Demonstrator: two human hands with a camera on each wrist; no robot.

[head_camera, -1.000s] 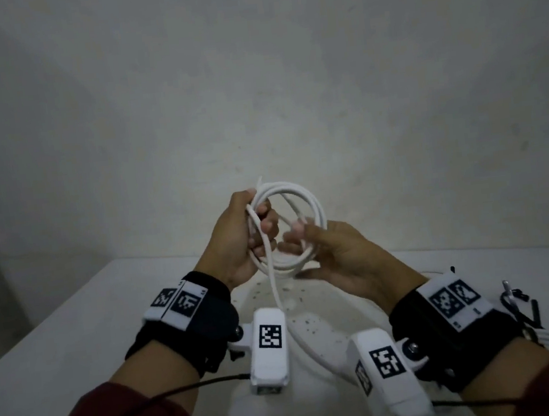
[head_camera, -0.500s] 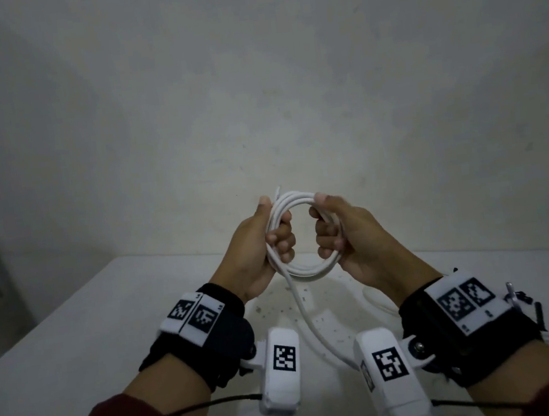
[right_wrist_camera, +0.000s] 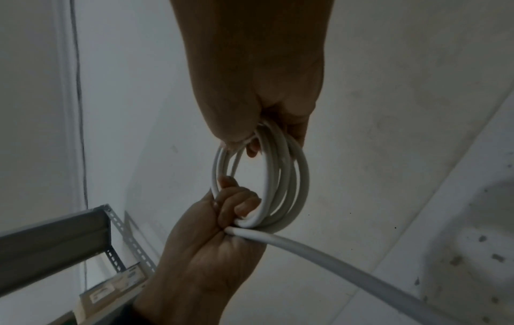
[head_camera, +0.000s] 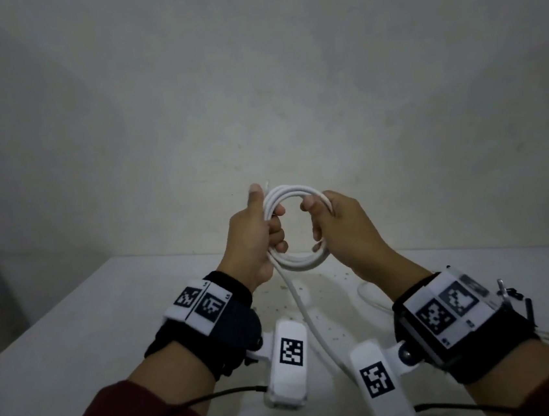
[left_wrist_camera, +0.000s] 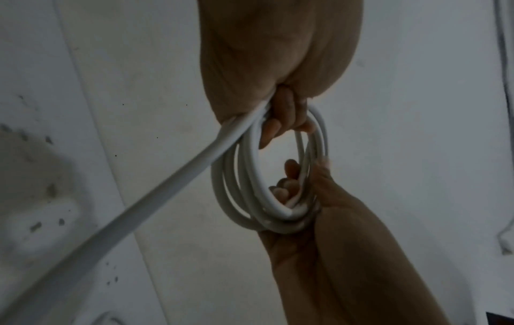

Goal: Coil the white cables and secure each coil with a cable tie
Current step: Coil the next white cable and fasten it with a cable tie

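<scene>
A white cable coil (head_camera: 300, 260) of several loops is held upright in the air above the white table (head_camera: 76, 330). My left hand (head_camera: 259, 240) grips the coil's left side, thumb up along it. On the opposite side my right hand (head_camera: 332, 222) grips the coil with curled fingers. The loose tail of the cable (head_camera: 312, 325) drops from the left hand's grip down to the table between my wrists. In the left wrist view the coil (left_wrist_camera: 250, 198) hangs between both hands; the right wrist view shows the coil (right_wrist_camera: 278, 187) and its tail (right_wrist_camera: 347, 268) the same way.
Black cable ties (head_camera: 512, 294) and more white cable (head_camera: 371, 299) lie on the table at the right, behind my right wrist. A grey metal shelf frame (right_wrist_camera: 55, 237) stands at the left. A pale wall (head_camera: 254, 91) rises behind the speckled table.
The right hand has gone from reaching into the coil with extended fingers to gripping its right side. Both hands have risen a little and the loops are gathered tighter.
</scene>
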